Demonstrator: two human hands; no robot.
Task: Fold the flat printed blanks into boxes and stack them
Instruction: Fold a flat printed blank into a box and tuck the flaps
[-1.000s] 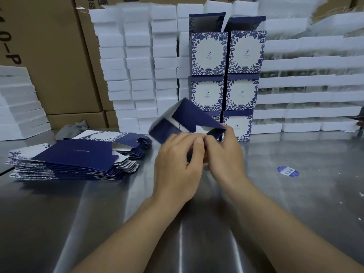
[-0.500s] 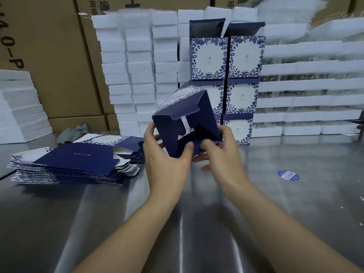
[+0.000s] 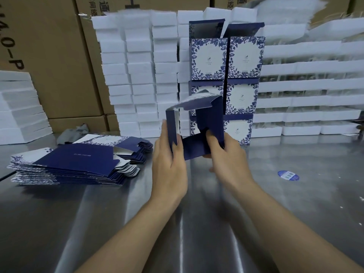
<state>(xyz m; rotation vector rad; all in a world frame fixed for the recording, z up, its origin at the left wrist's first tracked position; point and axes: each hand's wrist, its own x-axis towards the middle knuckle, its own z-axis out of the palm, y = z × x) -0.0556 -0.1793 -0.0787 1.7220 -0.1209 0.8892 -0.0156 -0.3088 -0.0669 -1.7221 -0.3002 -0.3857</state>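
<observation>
Navy card with a blue-and-white leaf print makes up the half-folded box, which is held in the air above the steel table. It is open toward the camera, with its top flap tilted up and its bottom flaps not yet closed. The left hand pinches the box's left wall between thumb and fingers. The right hand grips the right wall, its thumb pressed on a lower flap.

Left of the box, a pile of flat blanks lies on the table. The top blank carries one short pale line of print, too small to read. Just behind the box stands the stack of finished boxes, two columns wide and three high, the top pair with lids up. Each front shows a white panel with a small logo and lines of text that I cannot read.

Behind and left of the box rise white foam blocks, and further left brown cartons. One carton bears black letters ending "0-P", another has large characters cut off by the top edge. Right of the box, a round blue sticker lies on the table, its print illegible. Behind and right of the box, white foam trays are piled in rows. A grey rag lies beyond the blanks.
</observation>
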